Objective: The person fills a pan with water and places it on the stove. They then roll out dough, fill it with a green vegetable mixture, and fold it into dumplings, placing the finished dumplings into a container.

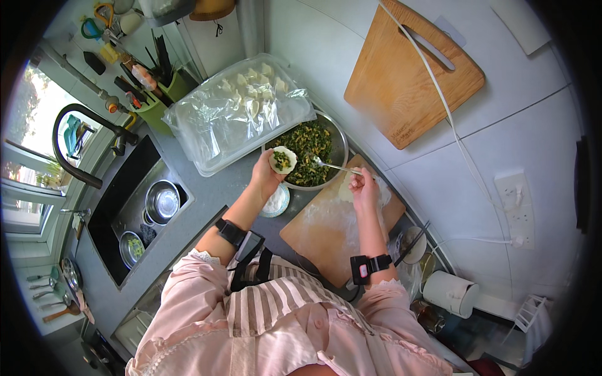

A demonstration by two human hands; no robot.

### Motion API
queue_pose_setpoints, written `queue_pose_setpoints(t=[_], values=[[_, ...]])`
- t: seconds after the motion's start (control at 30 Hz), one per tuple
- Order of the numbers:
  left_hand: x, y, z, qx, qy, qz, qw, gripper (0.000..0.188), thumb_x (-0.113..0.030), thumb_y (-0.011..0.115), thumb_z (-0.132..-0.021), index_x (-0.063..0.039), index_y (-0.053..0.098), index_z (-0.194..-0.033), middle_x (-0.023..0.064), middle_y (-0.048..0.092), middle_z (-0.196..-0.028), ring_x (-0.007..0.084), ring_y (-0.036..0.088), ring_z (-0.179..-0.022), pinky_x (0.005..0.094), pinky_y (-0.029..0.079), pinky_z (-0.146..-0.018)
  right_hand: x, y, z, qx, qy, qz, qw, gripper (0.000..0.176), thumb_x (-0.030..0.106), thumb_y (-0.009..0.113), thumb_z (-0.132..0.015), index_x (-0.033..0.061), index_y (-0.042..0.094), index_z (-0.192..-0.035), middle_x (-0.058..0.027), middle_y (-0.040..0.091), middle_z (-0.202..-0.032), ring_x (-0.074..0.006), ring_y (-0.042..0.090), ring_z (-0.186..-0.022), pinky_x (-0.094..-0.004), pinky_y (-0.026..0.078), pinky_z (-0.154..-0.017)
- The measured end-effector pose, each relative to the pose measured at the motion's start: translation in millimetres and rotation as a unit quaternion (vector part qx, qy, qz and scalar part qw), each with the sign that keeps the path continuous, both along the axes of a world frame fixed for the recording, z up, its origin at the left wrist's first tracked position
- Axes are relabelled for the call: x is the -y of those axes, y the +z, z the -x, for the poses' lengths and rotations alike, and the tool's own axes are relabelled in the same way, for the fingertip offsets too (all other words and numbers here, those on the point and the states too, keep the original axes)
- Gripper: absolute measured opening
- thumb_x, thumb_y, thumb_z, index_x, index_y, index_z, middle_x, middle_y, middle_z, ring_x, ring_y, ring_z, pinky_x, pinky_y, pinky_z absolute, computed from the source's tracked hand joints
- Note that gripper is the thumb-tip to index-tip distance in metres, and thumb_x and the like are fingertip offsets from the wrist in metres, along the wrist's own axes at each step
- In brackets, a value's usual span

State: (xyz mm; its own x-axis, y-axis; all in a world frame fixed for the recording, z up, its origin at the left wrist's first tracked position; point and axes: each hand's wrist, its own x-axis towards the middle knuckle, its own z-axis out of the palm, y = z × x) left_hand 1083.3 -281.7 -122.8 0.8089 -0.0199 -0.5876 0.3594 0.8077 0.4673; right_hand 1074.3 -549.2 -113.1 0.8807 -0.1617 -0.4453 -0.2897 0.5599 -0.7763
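Note:
A round dumpling wrapper (291, 155) with green and yellow filling at its centre lies in my left hand (266, 173). My right hand (364, 190) grips a metal spoon (341, 167), whose bowl end rests at the chopped filling (308, 160) in a steel mixing bowl (342, 141). Beneath my right hand, a sheet of pale dough (346, 189) is partly hidden on a floured wooden board (315, 235). Below my left hand stands a small dish of white flour (275, 203), partly covered by my wrist.
A plastic-covered tray (207, 164) holds several shaped dumplings (254, 89). Left of the counter is a sink (127, 202) with metal bowls and a black faucet (70, 110). Knife holders (153, 113) stand behind it. A wooden cutting board (400, 70) and a white cable (435, 80) are against the tiled wall.

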Motion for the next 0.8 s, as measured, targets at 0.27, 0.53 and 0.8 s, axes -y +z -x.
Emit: queue_pose_setpoints(t=[0.27, 0.53, 0.8], values=[[55.2, -10.4, -25.3, 0.028, 0.032, 0.129, 0.991, 0.032, -0.023, 0.035, -0.097, -0.002, 0.052, -0.114, 0.0122, 0.060, -0.115, 0.0285, 0.058, -0.108, 0.0428, 0.047, -0.096, -32.9, 47.3, 17.7, 0.236, 0.011, 0.187, 0.954, 0.022, 0.015, 0.051, -0.096, -0.0029, 0.062, -0.100, -0.0073, 0.061, -0.078, -0.0109, 0.054, -0.061, -0.0259, 0.050, -0.057], [66.0, -1.4, -29.6, 0.061, 0.029, 0.154, 0.986, 0.039, -0.026, 0.031, -0.099, 0.002, 0.049, -0.119, 0.0194, 0.056, -0.121, 0.0341, 0.054, -0.114, 0.0435, 0.044, -0.100, -31.8, 51.9, 28.4, 0.361, 0.096, 0.359, 0.856, 0.019, 0.009, 0.050, -0.095, -0.0037, 0.061, -0.105, -0.0108, 0.060, -0.089, -0.0122, 0.059, -0.066, -0.0247, 0.051, -0.062], [56.0, 12.8, -24.3, 0.088, -0.021, 0.150, 0.985, 0.054, -0.041, 0.027, -0.101, 0.003, 0.045, -0.125, 0.0210, 0.053, -0.127, 0.0348, 0.052, -0.118, 0.0445, 0.042, -0.102, -22.9, 52.2, 22.4, 0.329, 0.089, 0.255, 0.905, 0.021, 0.011, 0.048, -0.096, -0.0044, 0.060, -0.105, -0.0109, 0.060, -0.089, -0.0131, 0.058, -0.070, -0.0271, 0.051, -0.066]])
